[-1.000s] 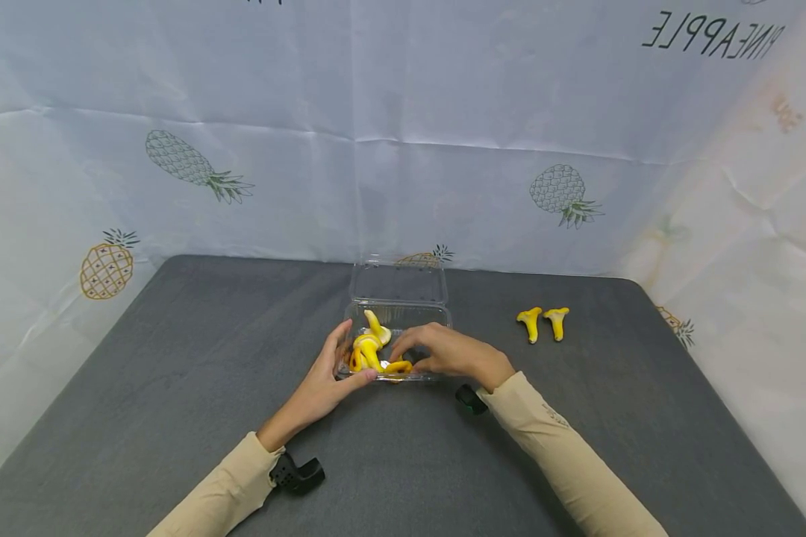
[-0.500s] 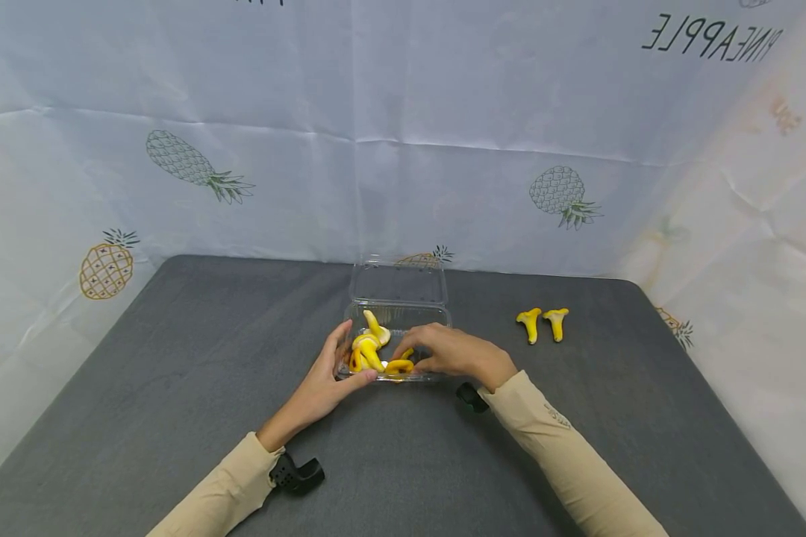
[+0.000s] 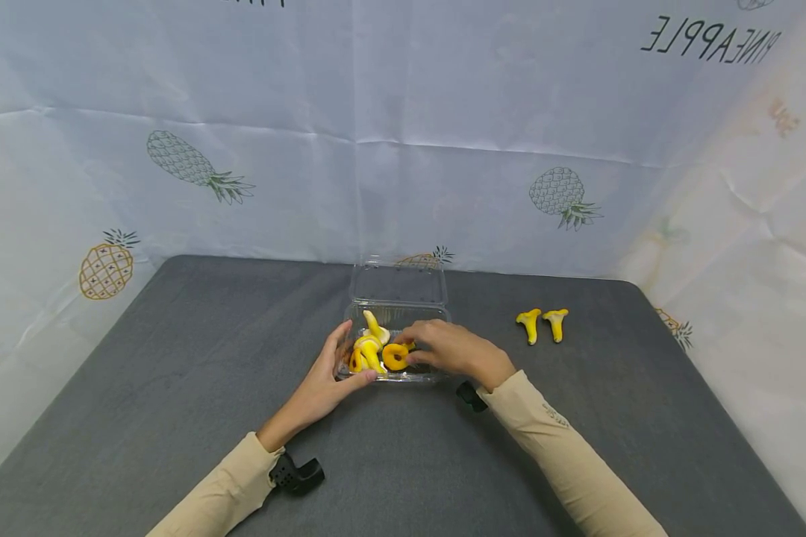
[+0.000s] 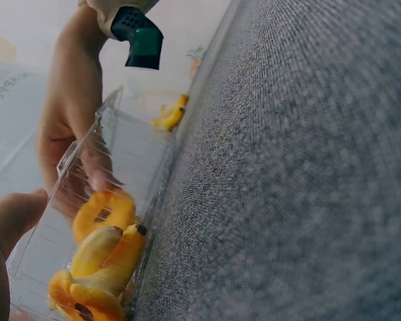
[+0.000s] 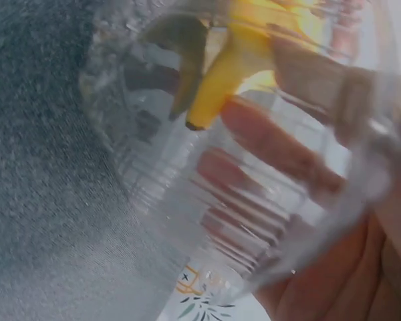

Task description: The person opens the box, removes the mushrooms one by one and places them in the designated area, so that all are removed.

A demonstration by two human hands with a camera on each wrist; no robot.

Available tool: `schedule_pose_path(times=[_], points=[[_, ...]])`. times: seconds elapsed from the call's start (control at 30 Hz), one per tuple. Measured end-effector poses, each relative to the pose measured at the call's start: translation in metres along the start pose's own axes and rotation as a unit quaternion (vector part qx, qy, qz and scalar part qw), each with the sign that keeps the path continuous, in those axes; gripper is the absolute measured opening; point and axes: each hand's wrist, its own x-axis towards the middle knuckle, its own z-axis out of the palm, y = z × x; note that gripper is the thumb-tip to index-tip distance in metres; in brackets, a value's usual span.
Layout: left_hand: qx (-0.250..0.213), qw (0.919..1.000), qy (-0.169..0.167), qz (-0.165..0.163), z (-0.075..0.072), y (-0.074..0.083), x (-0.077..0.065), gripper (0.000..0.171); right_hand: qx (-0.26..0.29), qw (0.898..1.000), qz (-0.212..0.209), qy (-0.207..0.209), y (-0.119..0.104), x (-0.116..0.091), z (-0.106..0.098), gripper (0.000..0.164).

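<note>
A clear plastic clamshell container (image 3: 419,314) sits on the table with its lid raised at the back. Several yellow chanterelle mushrooms (image 3: 368,346) lie heaped in its left half. My left hand (image 3: 317,386) grips the container's left side, thumb along the front rim. Inside the container's right half, my right hand (image 3: 453,350) pinches one chanterelle mushroom (image 3: 388,359), its orange cap turned toward me. In the right wrist view the fingers, seen through the plastic, are at that mushroom's yellow stem (image 5: 217,87). In the left wrist view its cap (image 4: 122,209) stands above the heaped mushrooms.
Two more chanterelle mushrooms (image 3: 555,325) lie side by side on the dark grey table (image 3: 403,462), to the right of the container. The raised lid (image 3: 398,284) stands close to the pineapple-print curtain (image 3: 295,194) behind the table.
The mushroom at my right hand has tipped up, so its round cap now faces me. My right fingers have risen slightly with it. The left hand and container have stayed put.
</note>
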Motion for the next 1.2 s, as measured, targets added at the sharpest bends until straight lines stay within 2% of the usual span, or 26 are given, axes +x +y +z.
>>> schedule_pose_path(times=[0.3,0.5,0.97,1.2], points=[[0.004,1.0000,0.000,-0.005,0.000,0.001,0.000,0.092,0.011,0.999,-0.014,0.027,0.003,0.007,0.009,0.034],[0.003,1.0000,-0.003,0.000,-0.001,0.000,0.000,0.092,0.057,0.998,-0.023,0.008,0.002,0.009,0.010,0.040],[0.013,0.9999,0.001,0.006,0.000,0.000,0.000,0.092,0.072,0.997,-0.025,-0.025,0.003,0.013,0.011,0.052],[0.014,0.9999,0.003,0.005,-0.001,0.000,0.000,0.092,0.088,0.996,-0.007,-0.024,0.002,0.013,0.011,0.047]])
